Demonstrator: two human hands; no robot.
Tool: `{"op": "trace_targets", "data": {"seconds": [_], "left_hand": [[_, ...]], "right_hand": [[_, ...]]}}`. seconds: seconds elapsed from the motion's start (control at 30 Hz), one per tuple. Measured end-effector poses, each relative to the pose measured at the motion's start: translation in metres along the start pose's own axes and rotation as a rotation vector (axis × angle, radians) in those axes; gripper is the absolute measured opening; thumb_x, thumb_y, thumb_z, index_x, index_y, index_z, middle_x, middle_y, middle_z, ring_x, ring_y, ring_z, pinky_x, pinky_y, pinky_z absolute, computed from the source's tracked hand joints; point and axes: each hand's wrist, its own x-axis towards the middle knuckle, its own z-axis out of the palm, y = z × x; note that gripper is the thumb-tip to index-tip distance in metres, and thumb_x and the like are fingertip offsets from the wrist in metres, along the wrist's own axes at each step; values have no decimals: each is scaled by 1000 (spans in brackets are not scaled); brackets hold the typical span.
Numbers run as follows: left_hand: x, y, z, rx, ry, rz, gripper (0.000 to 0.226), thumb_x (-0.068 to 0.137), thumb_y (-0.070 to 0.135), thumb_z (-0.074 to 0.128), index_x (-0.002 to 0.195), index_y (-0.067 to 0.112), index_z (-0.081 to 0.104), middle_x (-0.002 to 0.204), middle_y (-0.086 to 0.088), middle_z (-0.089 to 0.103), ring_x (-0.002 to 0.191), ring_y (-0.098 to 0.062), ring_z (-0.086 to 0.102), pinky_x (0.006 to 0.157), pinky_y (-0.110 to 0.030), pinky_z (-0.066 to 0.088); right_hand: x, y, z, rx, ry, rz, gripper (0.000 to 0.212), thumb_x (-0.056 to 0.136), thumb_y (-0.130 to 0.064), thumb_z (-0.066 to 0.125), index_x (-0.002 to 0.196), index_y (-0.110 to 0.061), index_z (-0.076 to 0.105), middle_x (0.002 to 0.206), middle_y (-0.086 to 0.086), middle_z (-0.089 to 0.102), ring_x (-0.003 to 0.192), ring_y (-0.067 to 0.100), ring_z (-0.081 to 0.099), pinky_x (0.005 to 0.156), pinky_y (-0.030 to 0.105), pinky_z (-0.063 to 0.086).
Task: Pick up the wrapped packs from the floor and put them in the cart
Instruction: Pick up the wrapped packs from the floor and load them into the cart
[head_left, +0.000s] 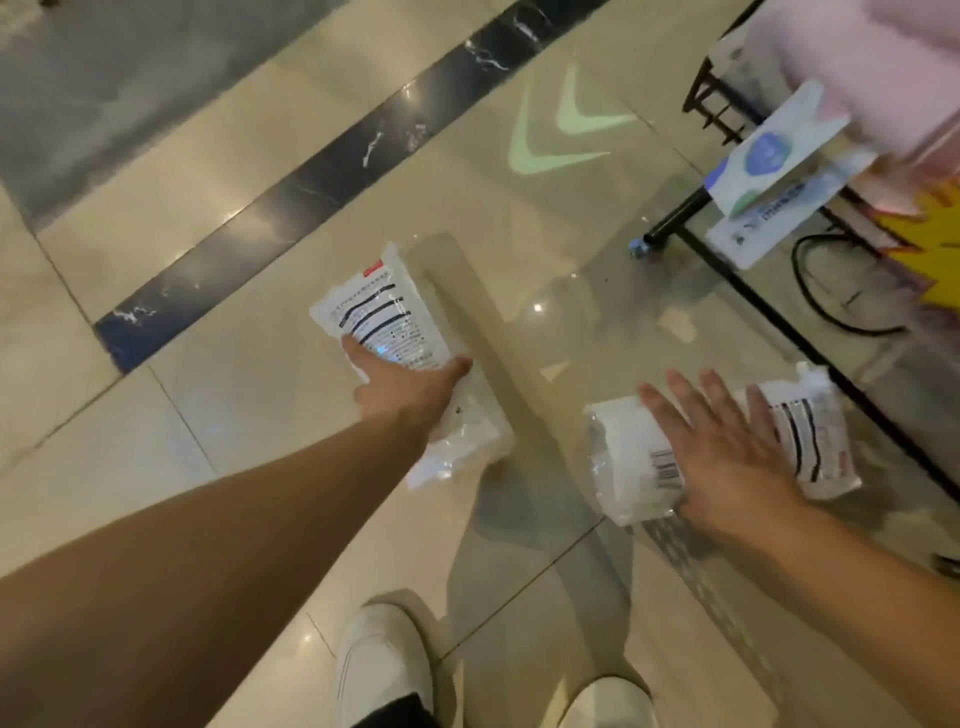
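White plastic packs under both my hands, on the glossy cream floor (249, 395) beside the cart (727, 270).

My left hand (410, 389) grips one wrapped pack (387, 317), thumb and fingers closed round its middle; the printed end juts past my fingers, away from the cart's black frame, and I cannot tell whether it is lifted or resting on the tile. My right hand (727, 457) lies flat, fingers spread wide, pressed on top of the second wrapped pack (634, 462), grasping nothing. That pack lies on the floor just beside the cart's lower bar, its barcode showing at my thumb. My white shoes (384, 670) stand well back from the cart.
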Motion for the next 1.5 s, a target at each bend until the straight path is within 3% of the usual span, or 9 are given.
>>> {"op": "trace_targets", "data": {"seconds": [0.3, 0.43, 0.57, 0.77, 0.9, 1.07, 1.2, 1.33, 1.5], "left_hand": [[-58, -16, -96, 134, -90, 251, 132, 65, 52, 95, 162, 39, 6, 146, -11, 52, 129, -38, 57, 100, -53, 57], [-146, 7, -177, 13, -270, 314, 121, 64, 50, 96, 155, 43, 17, 140, 6, 53, 124, -26, 61, 87, -43, 63], [-270, 45, -275, -23, -396, 354, 123, 59, 55, 98, 154, 49, 19, 140, 13, 55, 123, -20, 65, 89, -54, 64], [-459, 119, -412, 5, -625, 551, 110, 71, 34, 98, 154, 49, 26, 147, 12, 55, 131, -17, 63, 98, -50, 61], [-547, 165, -453, 94, -793, 721, 116, 73, 32, 96, 156, 53, 18, 149, 13, 50, 132, -15, 61, 95, -46, 63], [-631, 186, -464, 194, -1037, 876, 113, 71, 24, 94, 157, 46, 25, 143, 21, 56, 126, -3, 64, 86, -26, 63], [-700, 174, -445, 260, -1209, 931, 97, 71, -1, 87, 137, 50, 38, 115, 41, 66, 100, 25, 63, 73, -2, 53], [-759, 138, -420, 380, -1406, 920, 106, 71, -4, 86, 150, 45, 35, 119, 37, 68, 102, 20, 66, 73, -8, 57], [-829, 81, -391, 518, -1578, 953, 122, 61, 14, 101, 154, 49, 31, 134, 23, 64, 106, 11, 69, 78, -21, 62]], "right_hand": [[-74, -13, -61, 268, 26, 53, 117, 53, -53, 84, 153, -32, 28, 147, 0, 48, 130, 30, 45, 104, 48, 45], [-158, -23, -131, 869, -13, 292, 125, 42, -47, 98, 149, -26, 36, 137, 3, 54, 123, 32, 56, 100, 48, 51], [-277, -26, -251, 1446, -46, 422, 82, 60, -17, 100, 129, -27, 56, 109, -9, 67, 99, 20, 68, 85, 41, 55], [-483, -20, -450, 1869, 61, 309, 83, 62, -23, 96, 134, -30, 56, 99, -24, 69, 89, 10, 71, 79, 30, 52], [-583, -8, -501, 1985, 169, 310, 59, 68, -14, 85, 121, -28, 63, 106, -5, 79, 74, 4, 78, 55, 21, 59], [-697, -7, -499, 2015, 399, 481, 109, 35, -59, 101, 134, -40, 56, 120, -10, 77, 109, 17, 74, 95, 49, 58], [-798, -21, -474, 2051, 645, 645, 98, 45, -53, 101, 131, -41, 57, 111, -13, 79, 100, 14, 76, 77, 42, 63], [-896, -49, -445, 2144, 876, 787, 86, 56, -38, 95, 134, -32, 60, 114, -2, 80, 102, 21, 78, 90, 43, 61], [-973, -72, -383, 2183, 1103, 1065, 127, 42, -60, 100, 152, -32, 43, 127, -3, 75, 117, 25, 71, 109, 55, 49]]}}
